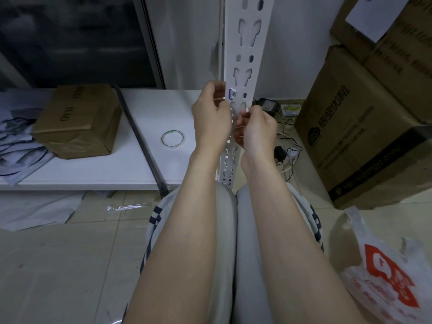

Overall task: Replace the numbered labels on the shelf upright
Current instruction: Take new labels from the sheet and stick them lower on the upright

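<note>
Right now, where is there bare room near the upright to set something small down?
Bare: the white shelf board between the tape roll and the left hand, and in front of the roll. Crowded: the floor right of the shelf upright, with chargers and cables beside the cartons.

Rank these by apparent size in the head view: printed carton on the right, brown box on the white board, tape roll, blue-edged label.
1. printed carton
2. brown box
3. tape roll
4. blue-edged label
The gaps are wide enough that nearness to the camera hardly matters.
</note>
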A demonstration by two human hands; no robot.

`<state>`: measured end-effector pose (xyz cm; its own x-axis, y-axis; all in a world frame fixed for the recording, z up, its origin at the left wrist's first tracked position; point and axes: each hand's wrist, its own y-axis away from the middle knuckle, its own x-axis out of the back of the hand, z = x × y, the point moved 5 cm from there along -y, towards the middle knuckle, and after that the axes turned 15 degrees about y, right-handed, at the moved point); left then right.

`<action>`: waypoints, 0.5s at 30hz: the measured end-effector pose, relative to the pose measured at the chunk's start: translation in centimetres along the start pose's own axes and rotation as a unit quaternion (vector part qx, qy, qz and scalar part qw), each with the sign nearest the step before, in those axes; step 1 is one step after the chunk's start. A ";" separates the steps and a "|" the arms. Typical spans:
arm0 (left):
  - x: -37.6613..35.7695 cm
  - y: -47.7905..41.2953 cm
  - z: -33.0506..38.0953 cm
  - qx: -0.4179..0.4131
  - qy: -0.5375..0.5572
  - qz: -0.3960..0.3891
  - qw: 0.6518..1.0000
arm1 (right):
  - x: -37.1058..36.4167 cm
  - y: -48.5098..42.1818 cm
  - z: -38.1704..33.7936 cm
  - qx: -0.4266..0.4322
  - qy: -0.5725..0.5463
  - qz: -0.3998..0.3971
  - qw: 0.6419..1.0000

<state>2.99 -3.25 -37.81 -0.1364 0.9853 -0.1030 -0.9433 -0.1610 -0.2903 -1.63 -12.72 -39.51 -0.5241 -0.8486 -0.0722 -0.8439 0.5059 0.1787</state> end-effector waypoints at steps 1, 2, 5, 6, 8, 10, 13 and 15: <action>0.1 -0.1 -0.1 0.002 0.002 0.001 1.000 | 0.0 0.0 0.0 0.000 0.001 0.000 1.000; 0.1 -0.1 -0.2 0.005 0.005 0.001 1.000 | 0.1 0.0 0.0 0.000 0.003 0.001 1.000; 0.1 0.0 -0.2 0.010 0.023 -0.009 1.000 | 0.1 -0.1 0.0 0.000 0.004 0.000 1.000; 0.0 0.2 -0.1 0.012 0.032 -0.012 0.999 | 0.0 -0.1 0.0 0.000 0.002 -0.001 1.000; -0.1 0.3 0.0 0.017 0.041 -0.011 0.999 | -0.1 0.0 -0.1 -0.004 -0.004 -0.001 1.000; -0.1 0.3 0.0 0.019 0.037 -0.008 0.999 | -0.1 0.0 -0.1 -0.007 -0.007 0.000 1.000; -0.2 0.2 -0.1 0.016 0.025 -0.008 1.000 | 0.0 0.0 -0.1 -0.006 -0.007 0.000 1.000; -0.2 0.2 0.0 0.011 0.023 -0.007 1.000 | 0.1 0.0 -0.1 -0.003 -0.007 0.001 1.000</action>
<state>2.82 -3.45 -37.89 -0.1087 0.9838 -0.1426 -0.9515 -0.1444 -0.2715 -1.68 -12.79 -39.37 -0.5278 -0.8452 -0.0845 -0.8417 0.5071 0.1857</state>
